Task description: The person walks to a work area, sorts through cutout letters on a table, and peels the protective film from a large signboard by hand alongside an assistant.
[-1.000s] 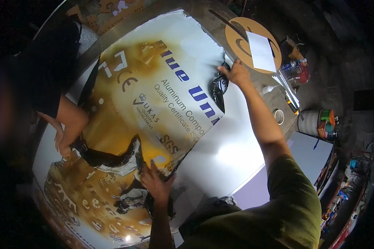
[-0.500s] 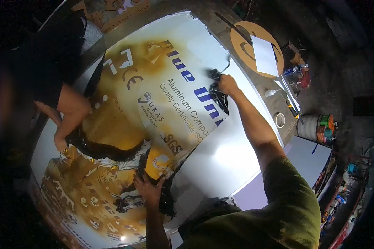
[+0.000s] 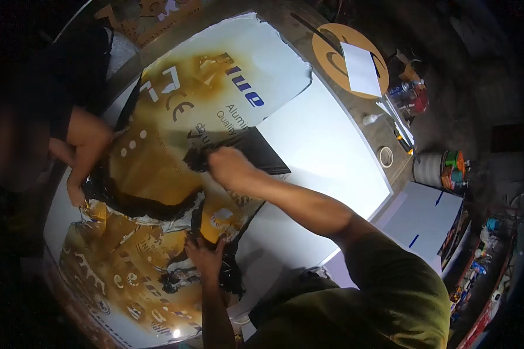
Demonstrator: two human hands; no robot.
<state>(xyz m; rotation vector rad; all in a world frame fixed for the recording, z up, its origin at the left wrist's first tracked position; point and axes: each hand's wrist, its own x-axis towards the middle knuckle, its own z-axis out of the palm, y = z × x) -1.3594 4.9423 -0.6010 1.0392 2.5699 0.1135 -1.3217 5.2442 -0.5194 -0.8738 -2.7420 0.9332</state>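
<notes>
My right hand (image 3: 230, 168) is clenched on a gathered fold of protective film (image 3: 253, 148), whose black underside is turned up. The film is partly peeled from a large white panel (image 3: 332, 139); its printed, brown-stained face (image 3: 157, 168) still covers much of the left side. My left hand (image 3: 205, 257) lies with fingers spread on the lower crumpled film (image 3: 186, 276), beside a yellow-stained patch. Black and silvery curled edges run just above it. Across the panel, a co-worker's hand (image 3: 77, 195) touches the film's torn left edge.
A round brown board (image 3: 326, 43) with a white paper sheet (image 3: 361, 70) on it lies at the far right. Nearby are a tape roll (image 3: 385, 157), a yellow-black cutter (image 3: 403, 141) and a white bottle (image 3: 371, 118). A bucket (image 3: 429, 172) and another panel (image 3: 422, 224) stand to the right.
My right hand has moved left and nearer, drawing the film with it and baring more white panel at the right. My left hand has stayed almost in place.
</notes>
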